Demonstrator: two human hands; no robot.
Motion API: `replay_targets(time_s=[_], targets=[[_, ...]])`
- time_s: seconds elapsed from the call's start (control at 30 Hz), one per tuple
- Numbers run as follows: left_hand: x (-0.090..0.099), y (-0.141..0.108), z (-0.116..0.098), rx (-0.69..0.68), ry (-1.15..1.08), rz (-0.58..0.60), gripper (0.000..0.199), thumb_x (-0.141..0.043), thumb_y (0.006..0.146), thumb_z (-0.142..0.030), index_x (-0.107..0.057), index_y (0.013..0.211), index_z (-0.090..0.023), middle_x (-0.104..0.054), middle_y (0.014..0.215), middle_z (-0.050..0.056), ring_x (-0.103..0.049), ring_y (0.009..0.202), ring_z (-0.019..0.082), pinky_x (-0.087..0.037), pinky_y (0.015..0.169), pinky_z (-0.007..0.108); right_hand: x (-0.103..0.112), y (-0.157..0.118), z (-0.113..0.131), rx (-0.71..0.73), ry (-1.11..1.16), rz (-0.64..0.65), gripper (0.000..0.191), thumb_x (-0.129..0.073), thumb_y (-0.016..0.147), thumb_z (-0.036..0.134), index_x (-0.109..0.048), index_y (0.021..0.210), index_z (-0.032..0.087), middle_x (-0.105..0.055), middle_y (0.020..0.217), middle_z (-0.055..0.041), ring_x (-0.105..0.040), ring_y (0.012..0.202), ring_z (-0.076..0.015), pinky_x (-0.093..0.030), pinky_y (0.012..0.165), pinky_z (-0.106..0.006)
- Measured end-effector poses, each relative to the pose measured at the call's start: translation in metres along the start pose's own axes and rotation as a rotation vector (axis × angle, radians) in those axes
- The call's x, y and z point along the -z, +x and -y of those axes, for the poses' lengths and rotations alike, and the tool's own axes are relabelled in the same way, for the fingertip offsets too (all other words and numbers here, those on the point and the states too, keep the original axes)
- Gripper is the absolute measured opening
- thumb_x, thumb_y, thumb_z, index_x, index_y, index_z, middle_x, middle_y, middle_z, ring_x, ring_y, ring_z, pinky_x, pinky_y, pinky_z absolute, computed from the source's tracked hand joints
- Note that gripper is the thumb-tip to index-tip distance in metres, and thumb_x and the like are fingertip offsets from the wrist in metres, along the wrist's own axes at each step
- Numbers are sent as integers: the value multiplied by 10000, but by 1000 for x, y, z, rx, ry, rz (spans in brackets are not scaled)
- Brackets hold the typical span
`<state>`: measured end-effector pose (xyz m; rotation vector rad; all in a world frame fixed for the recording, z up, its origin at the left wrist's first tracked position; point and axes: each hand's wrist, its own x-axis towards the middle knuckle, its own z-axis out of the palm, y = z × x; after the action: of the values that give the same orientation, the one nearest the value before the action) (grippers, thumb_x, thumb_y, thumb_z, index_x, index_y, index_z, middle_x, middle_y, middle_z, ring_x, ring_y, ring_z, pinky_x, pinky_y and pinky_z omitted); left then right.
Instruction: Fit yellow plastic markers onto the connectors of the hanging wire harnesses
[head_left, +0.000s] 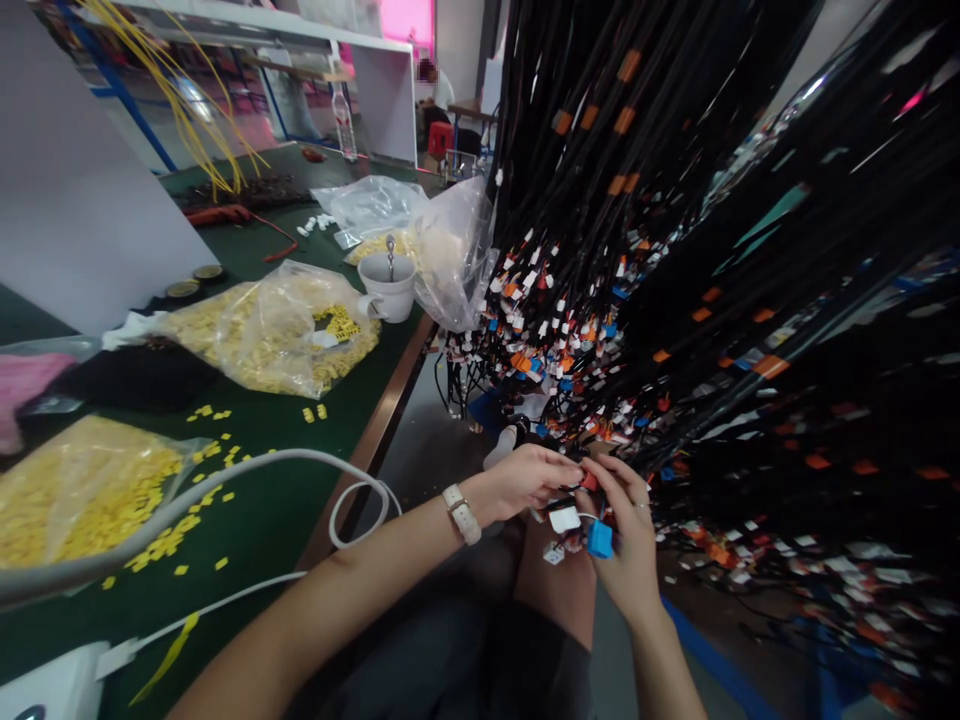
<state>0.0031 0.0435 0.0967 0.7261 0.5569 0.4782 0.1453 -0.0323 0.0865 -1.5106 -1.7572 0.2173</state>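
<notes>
Close together over my lap, my two hands meet at a small red connector (590,481). My left hand (531,474), with a white watch on its wrist, is closed with thumb and fingers pinched at the left side of it. Fingers of my right hand (624,535) curl around its other side, and a ring shows on one of them. A blue connector (600,540) and a white connector (565,519) hang on short wires just below, near my right palm. The fingertips partly hide the red connector.
Thick bundles of black cables (592,170) with white, orange and blue ends hang ahead and to the right. At left, a green table (292,425) bears bags of yellow pieces (277,325), a white mug (388,285) and a grey cable (247,468). A person (439,95) sits far back.
</notes>
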Motion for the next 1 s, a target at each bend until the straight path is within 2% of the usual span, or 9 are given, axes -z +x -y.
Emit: replay_targets(time_s=[0.1,0.17,0.27,0.37,0.5,0.6,0.7,0.87,1.0], targets=[[3,1,-2,-20,-66,-15,232,-715,634,-261,-581,738,-103,-372,494,-78,-209,371,4,-64,390,208,-2,-4,3,4,-63,-80,354,-475,848,236,-508,1201,252,-381,1287,-103,-420,1177,-260,-397,931,-448],[5,1,-2,-25,-113,-16,215,-713,636,-239,-570,725,-105,-332,474,-92,-187,362,1,-53,382,198,-1,-6,3,10,-89,-124,344,-487,844,237,-518,1186,234,-404,1280,-110,-422,1173,-266,-378,941,-467],[8,3,-1,-26,-148,-11,208,-710,642,-232,-560,712,-107,-303,460,-100,-187,360,1,-58,375,180,0,-9,2,43,-96,-152,284,-500,844,229,-561,1122,231,-527,1146,-90,-486,1085,-246,-391,915,-458],[9,3,0,-34,-159,10,207,-711,650,-234,-569,729,-105,-316,472,-93,-197,369,0,-68,374,169,1,-12,2,65,-158,-199,220,-525,838,238,-612,1039,228,-567,1069,-78,-502,1025,-236,-392,899,-446],[8,3,1,-36,-149,18,204,-700,666,-240,-595,768,-97,-337,484,-87,-193,371,-1,-60,374,173,2,-17,2,-34,-260,-251,258,-534,831,334,-641,1019,193,-511,1068,-112,-491,990,-248,-422,831,-416],[8,3,0,-38,-144,7,207,-698,665,-237,-604,783,-95,-352,491,-84,-190,369,-3,-51,374,180,4,-20,3,-130,-281,-209,327,-511,831,407,-640,1029,181,-490,1005,-110,-518,920,-236,-456,728,-363],[6,3,0,-34,-137,-18,199,-698,661,-232,-601,769,-96,-349,485,-85,-197,367,-2,-54,376,182,6,-21,2,-156,-251,-169,293,-526,823,410,-649,976,192,-527,946,-86,-547,857,-212,-453,708,-335],[3,2,-1,-51,-100,-120,189,-665,691,-213,-610,826,-92,-361,505,-78,-197,365,-3,-66,376,179,6,-20,3,-58,27,-26,121,-580,808,302,-649,869,223,-620,836,-32,-586,778,-179,-446,699,-299],[3,1,-5,-90,-161,-180,52,-598,737,-142,-581,744,-93,-351,511,-76,-252,377,-1,-141,377,150,5,-20,4,-157,157,34,112,-619,774,304,-653,841,220,-647,808,-33,-601,754,-187,-456,679,-296]])
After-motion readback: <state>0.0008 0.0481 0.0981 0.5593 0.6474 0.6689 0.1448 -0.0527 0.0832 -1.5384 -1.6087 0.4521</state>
